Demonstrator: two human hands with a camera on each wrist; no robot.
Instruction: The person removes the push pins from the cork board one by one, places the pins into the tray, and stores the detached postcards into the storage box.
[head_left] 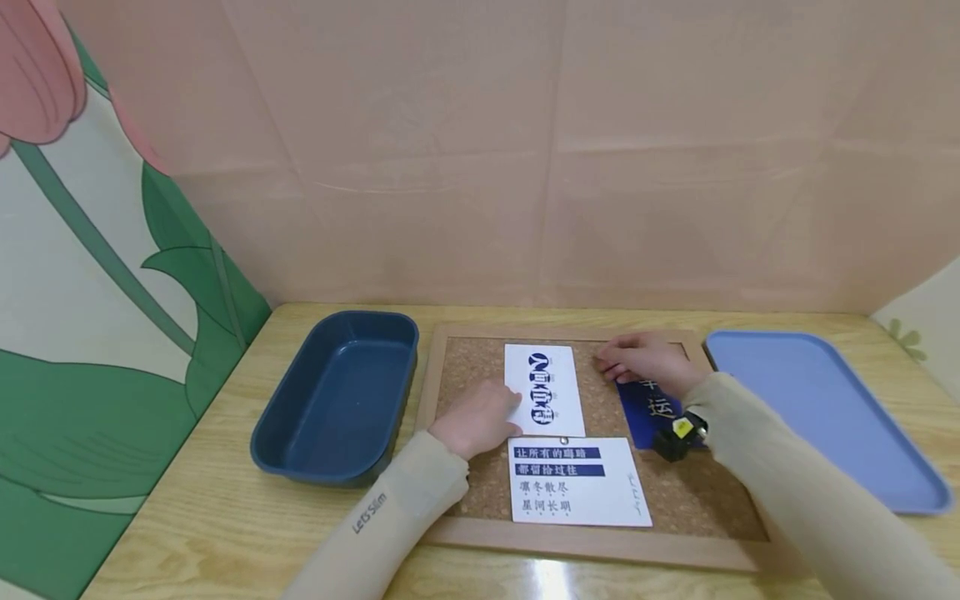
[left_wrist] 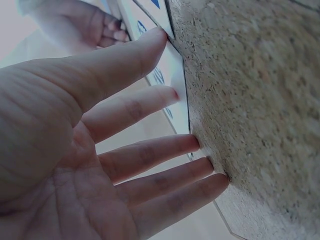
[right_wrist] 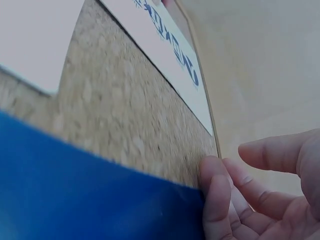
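Observation:
A framed cork board lies on the table. On it are an upright white card with dark blue print and, just below, a wider white card with Chinese lettering. My left hand rests at the upright card's left side, its fingers extended and tips at the card's edge and the cork. At the top of a dark blue card is my right hand. Its bent fingers touch the blue card's corner, while the thumb stands apart from them. My right wrist covers part of that card.
A deep dark blue bin stands left of the board. To the right lies a light blue tray, partly behind my right sleeve. A small metallic piece sits where the two white cards meet. A pinkish sheet hangs behind the table.

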